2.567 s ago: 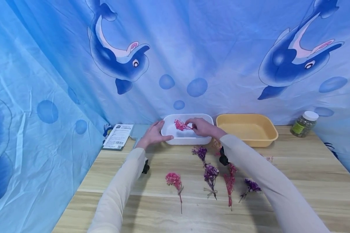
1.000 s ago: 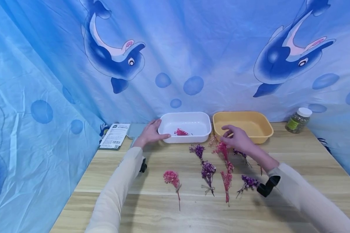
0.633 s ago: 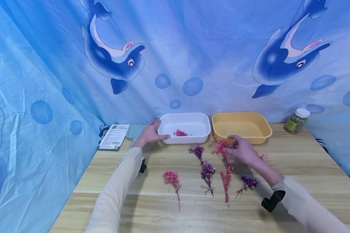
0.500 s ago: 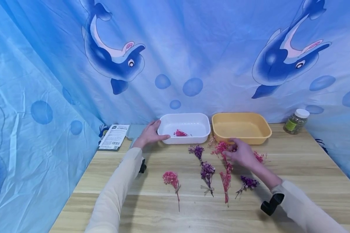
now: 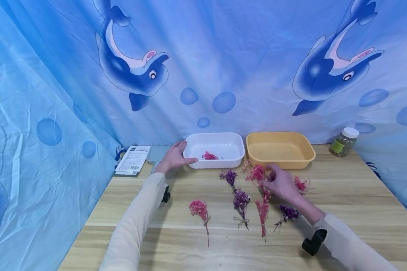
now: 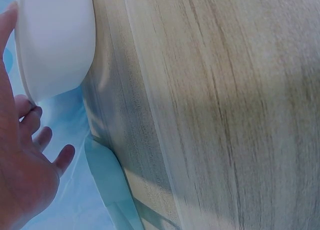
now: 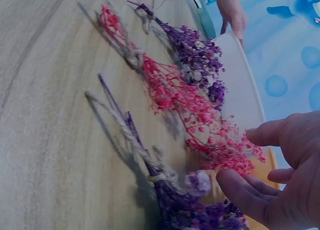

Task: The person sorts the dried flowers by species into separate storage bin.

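In the head view my left hand (image 5: 175, 157) rests at the left end of the white basin (image 5: 235, 162), thumb along its front rim. The left wrist view shows its fingertips against the rim of the basin (image 6: 55, 45). Inside the basin lies a small pink dried-flower sprig (image 5: 209, 155). My right hand (image 5: 280, 185) is low over the table beside a pink dried-flower bunch (image 5: 257, 172). In the right wrist view thumb and fingers stand apart around the blooms of this twine-tied bunch (image 7: 200, 122). A purple bunch (image 7: 175, 205) lies just below the fingers, mostly hidden by the hand in the head view.
More bunches lie on the table: two purple ones (image 5: 241, 199) left of the right hand, pink ones (image 5: 198, 207) and a purple one (image 5: 289, 213). A yellow basin (image 5: 280, 165) stands behind the hand. A jar (image 5: 343, 143) is far right, a printed packet (image 5: 133, 161) far left.
The right hand let the pink sprig go in the white basin, moved right, then lowered toward the pink bunch in front of the yellow basin. The left hand has stayed at the white basin.
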The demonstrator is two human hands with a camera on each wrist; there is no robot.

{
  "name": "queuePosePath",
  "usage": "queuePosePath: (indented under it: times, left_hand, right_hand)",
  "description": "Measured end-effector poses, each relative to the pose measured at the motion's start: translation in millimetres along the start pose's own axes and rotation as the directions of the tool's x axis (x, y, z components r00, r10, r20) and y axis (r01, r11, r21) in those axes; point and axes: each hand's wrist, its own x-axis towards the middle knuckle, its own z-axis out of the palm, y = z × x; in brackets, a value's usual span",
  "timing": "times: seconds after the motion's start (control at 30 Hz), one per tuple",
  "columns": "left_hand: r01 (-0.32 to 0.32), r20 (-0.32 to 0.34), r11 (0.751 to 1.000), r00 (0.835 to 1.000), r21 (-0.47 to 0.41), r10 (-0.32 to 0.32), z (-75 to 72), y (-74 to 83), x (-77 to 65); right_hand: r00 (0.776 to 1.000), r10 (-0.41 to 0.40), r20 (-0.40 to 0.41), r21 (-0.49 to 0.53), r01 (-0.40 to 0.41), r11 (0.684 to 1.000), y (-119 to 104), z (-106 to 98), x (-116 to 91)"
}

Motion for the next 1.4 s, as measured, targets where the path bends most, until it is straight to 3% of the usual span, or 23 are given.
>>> queuePosePath:
  times: [0.87,1.13,1.4]
  left_hand:
    - [-0.002,-0.002,1.000,1.000,-0.002,0.002,0.1,0.0,0.6]
    - [0.005,-0.001,1.000,1.000,-0.019,-0.005,1.5,-1.6,0.2]
    - [0.000,-0.010,1.000,1.000,-0.019,0.000,2.7,-3.6,1.2]
  right_hand:
    - [0.992,0.102,0.078,-0.102,-0.094,0.990,4.6,22.0,14.6]
    - [0.996,0.061,0.070,-0.109,-0.053,0.993,4.3,27.2,15.3]
    - [0.998,0.027,0.059,-0.034,-0.025,0.999,5.8,26.5,11.0]
